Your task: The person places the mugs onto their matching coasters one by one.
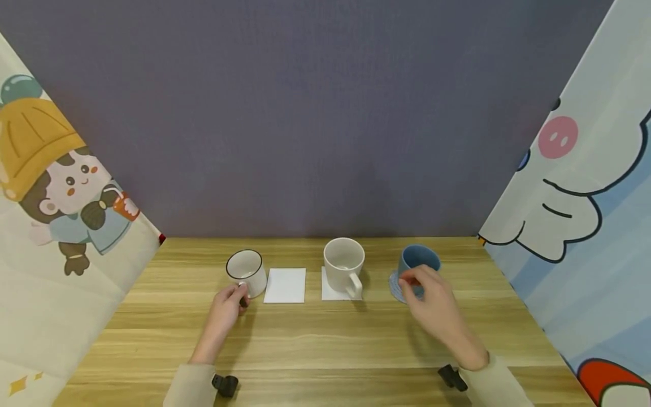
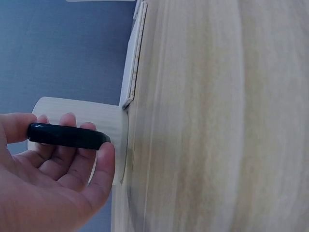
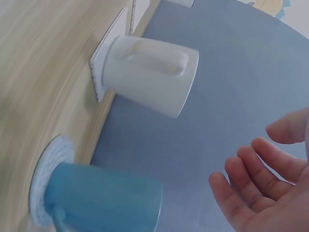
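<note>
At the left stands a white mug point(image 1: 257, 280) with a dark rim. My left hand point(image 1: 226, 308) grips its black handle point(image 2: 67, 136), thumb at one end and fingers curled behind. Beside this mug lies a white square coaster point(image 1: 285, 285); whether they touch I cannot tell. My right hand point(image 1: 433, 299) hovers in front of and above a blue mug point(image 1: 421, 255), holding nothing, fingers loosely bent and apart from the mug in the right wrist view. That mug sits on a round bluish-grey coaster point(image 3: 48, 166); its handle shows partly at the lower edge there.
Between the two hands, a plain white mug point(image 1: 337, 277) stands on another white square coaster point(image 1: 330, 294), handle toward the front right. A grey panel point(image 1: 325, 124) rises behind the wooden table point(image 1: 305, 345). Printed cloths hang at the left point(image 1: 46, 294) and right point(image 1: 600, 226).
</note>
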The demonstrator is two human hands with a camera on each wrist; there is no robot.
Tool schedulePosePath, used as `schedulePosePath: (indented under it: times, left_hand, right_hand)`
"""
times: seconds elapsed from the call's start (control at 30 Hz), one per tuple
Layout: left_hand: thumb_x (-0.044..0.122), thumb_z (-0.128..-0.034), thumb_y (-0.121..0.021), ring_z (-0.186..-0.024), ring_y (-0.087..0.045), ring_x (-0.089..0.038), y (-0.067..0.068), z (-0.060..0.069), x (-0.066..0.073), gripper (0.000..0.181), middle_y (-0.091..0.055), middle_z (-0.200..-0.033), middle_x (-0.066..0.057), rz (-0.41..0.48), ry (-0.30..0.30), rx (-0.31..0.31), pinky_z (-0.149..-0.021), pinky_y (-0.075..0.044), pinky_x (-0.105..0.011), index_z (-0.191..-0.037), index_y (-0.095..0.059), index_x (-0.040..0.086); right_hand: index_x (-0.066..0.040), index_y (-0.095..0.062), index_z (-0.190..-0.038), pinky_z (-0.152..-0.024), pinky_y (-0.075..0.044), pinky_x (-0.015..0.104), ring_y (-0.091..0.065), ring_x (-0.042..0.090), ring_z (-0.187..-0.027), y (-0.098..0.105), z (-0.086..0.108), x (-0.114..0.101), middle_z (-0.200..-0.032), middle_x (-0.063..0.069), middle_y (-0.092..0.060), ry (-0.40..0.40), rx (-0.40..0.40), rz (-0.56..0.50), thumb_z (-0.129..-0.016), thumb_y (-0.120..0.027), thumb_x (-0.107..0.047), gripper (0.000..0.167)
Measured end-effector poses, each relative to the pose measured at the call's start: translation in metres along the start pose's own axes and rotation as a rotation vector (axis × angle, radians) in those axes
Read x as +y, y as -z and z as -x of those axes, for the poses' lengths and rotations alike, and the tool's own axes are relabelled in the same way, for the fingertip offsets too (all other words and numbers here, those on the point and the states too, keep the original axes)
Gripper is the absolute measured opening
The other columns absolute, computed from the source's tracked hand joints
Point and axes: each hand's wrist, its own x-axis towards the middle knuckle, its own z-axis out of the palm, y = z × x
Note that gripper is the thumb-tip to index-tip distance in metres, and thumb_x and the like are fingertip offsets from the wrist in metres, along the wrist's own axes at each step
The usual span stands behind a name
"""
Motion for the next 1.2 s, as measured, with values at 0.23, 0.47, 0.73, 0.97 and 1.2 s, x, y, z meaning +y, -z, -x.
schedulePosePath:
  times: [0.23, 0.47, 0.73, 0.97, 1.2]
  left_hand:
    - [0.025, -0.1087, -0.047, -0.075, -0.055, -0.02, -0.001, 0.001, -0.001, 0.039, -0.062, -0.084, -0.011, -0.009, 0.006, -0.005, -0.067, -0.047, -0.03, -0.087, -0.06, -0.004]
    - [0.027, -0.1089, -0.047, -0.075, -0.055, -0.02, -0.001, 0.001, 0.001, 0.04, -0.061, -0.083, -0.01, -0.015, -0.003, -0.004, -0.067, -0.048, -0.03, -0.087, -0.061, -0.004]
    - [0.031, -0.1092, -0.046, -0.078, -0.055, -0.021, 0.0, 0.0, 0.002, 0.043, -0.062, -0.086, -0.01, -0.037, 0.007, -0.021, -0.069, -0.047, -0.031, -0.087, -0.061, -0.003]
    - [0.03, -0.1094, -0.046, -0.079, -0.055, -0.021, 0.002, 0.002, 0.003, 0.043, -0.063, -0.086, -0.011, -0.036, 0.011, -0.017, -0.07, -0.048, -0.031, -0.087, -0.061, -0.003]
    - [0.032, -0.1092, -0.046, -0.08, -0.055, -0.024, 0.001, 0.0, 0.003, 0.043, -0.063, -0.087, -0.011, -0.033, 0.021, -0.017, -0.071, -0.047, -0.031, -0.088, -0.061, -0.003]
  right_hand:
    - [-0.01, -0.071, -0.097, -0.074, -0.054, 0.033, -0.061, 0.01, -0.087, -0.004, 0.0, -0.013, -0.096, -0.007, -0.064, -0.009, -0.022, -0.02, -0.092, -0.073, -0.007, 0.007]
    - [-0.013, -0.071, -0.098, -0.074, -0.055, 0.038, -0.061, 0.01, -0.088, -0.009, -0.005, -0.023, -0.096, -0.008, -0.064, 0.013, -0.034, -0.042, -0.092, -0.071, -0.006, 0.009]
    - [-0.01, -0.071, -0.099, -0.076, -0.056, 0.035, -0.063, 0.011, -0.089, -0.012, -0.012, -0.035, -0.096, -0.006, -0.066, 0.032, -0.038, -0.074, -0.091, -0.071, -0.005, 0.009]
    - [-0.01, -0.07, -0.097, -0.077, -0.055, 0.032, -0.063, 0.011, -0.089, -0.019, -0.02, -0.046, -0.096, -0.003, -0.067, 0.083, -0.015, -0.114, -0.089, -0.074, -0.007, 0.009]
    - [-0.008, -0.07, -0.099, -0.078, -0.056, 0.036, -0.063, 0.014, -0.09, -0.025, -0.03, -0.054, -0.096, 0.002, -0.068, 0.12, 0.024, -0.16, -0.088, -0.075, -0.006, 0.012]
